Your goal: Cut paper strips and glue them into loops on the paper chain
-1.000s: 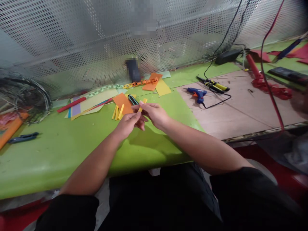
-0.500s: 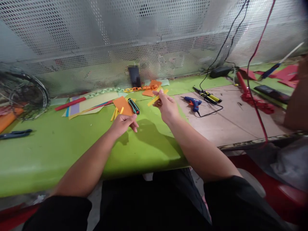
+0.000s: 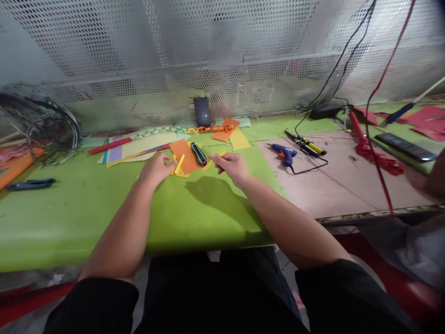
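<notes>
Leftward and closer to the person came the right hand (image 3: 232,166) with its yellow paper strip (image 3: 208,165), compared with 0.5 seconds earlier, while the left hand (image 3: 153,170) shifted left and outward to the loose yellow strips (image 3: 180,164). The right hand pinched the held strip between thumb and fingers; the left hand's fingertips were at the loose strips, though whether they gripped any could not be told. The held strip slanted, its long axis running from a near left end, just beside a teal-and-black cutter (image 3: 198,154), to a far right end at the fingers. The loose strips leaned a similar way at the near left edge of an orange sheet (image 3: 180,149).

Thin, flat and narrow, the held strip looked like plain paper. The cutter was slim and rounded, with red at its near end. Farther back, a paper chain (image 3: 160,131) of interlocked loops ran from pale green through yellow to orange, its left end beside a slim red roll (image 3: 109,146).

Smooth green covered the surface (image 3: 201,218), rounded at its front edge. At right, a tan board (image 3: 306,190) bore a blue glue gun (image 3: 285,154) and yellow-handled pliers (image 3: 314,147). Behind rose a perforated metal screen (image 3: 104,60).
</notes>
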A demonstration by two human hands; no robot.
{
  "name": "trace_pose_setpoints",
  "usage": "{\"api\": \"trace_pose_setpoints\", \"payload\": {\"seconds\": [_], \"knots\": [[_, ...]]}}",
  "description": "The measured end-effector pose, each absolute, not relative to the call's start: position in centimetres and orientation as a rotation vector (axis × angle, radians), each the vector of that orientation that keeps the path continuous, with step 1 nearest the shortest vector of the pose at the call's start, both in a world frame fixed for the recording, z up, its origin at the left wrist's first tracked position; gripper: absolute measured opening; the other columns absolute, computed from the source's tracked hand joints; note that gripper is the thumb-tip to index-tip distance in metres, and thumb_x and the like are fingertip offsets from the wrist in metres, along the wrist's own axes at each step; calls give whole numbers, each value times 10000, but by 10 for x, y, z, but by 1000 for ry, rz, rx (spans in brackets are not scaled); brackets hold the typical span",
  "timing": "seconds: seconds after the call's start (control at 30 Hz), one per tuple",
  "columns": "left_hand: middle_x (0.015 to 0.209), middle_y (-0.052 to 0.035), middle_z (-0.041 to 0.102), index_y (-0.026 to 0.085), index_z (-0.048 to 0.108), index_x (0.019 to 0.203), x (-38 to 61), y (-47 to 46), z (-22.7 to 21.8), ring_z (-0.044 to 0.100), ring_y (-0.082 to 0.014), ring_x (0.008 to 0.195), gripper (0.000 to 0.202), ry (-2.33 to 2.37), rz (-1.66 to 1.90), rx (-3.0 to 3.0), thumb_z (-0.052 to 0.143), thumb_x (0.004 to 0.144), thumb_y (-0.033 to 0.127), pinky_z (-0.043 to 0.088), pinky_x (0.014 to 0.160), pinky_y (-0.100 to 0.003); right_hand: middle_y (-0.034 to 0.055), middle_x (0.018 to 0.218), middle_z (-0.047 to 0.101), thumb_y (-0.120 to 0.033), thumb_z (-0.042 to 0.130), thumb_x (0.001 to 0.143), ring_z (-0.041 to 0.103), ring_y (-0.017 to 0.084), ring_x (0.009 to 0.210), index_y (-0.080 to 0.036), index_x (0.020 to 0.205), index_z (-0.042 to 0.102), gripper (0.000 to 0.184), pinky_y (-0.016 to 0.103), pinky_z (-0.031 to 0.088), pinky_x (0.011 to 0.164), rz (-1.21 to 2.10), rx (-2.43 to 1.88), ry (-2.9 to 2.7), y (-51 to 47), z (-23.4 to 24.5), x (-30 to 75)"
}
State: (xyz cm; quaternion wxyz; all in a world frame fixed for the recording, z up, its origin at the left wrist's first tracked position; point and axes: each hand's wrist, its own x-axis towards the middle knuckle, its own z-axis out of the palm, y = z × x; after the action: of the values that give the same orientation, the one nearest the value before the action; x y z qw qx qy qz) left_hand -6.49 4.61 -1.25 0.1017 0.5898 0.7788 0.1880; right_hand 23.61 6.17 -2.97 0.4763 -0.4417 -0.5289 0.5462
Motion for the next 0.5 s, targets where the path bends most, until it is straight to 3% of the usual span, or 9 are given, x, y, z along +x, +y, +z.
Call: {"api": "trace_pose_setpoints", "payload": {"seconds": [0.23, 0.5], "knots": [[1152, -87, 818, 234, 743, 1234, -60, 49, -19, 750, -298, 1027, 411, 2297, 568, 1778, 660, 962, 531, 517, 844, -362, 19, 733, 684, -662, 949, 659, 504, 92, 530, -194, 733, 752, 513, 259, 475, 469, 1303, -998, -1264, 65, -32, 237], [1305, -111, 788, 214, 722, 1335, -28, 44, -14, 744, -280, 1131, 405, 2137, 555, 1947, 643, 997, 425, 537, 917, -343, -9, 703, 626, -741, 917, 656, 549, 102, 554, -187, 825, 788, 593, 261, 494, 504, 1334, -969, -1270, 63, -34, 236]]}}
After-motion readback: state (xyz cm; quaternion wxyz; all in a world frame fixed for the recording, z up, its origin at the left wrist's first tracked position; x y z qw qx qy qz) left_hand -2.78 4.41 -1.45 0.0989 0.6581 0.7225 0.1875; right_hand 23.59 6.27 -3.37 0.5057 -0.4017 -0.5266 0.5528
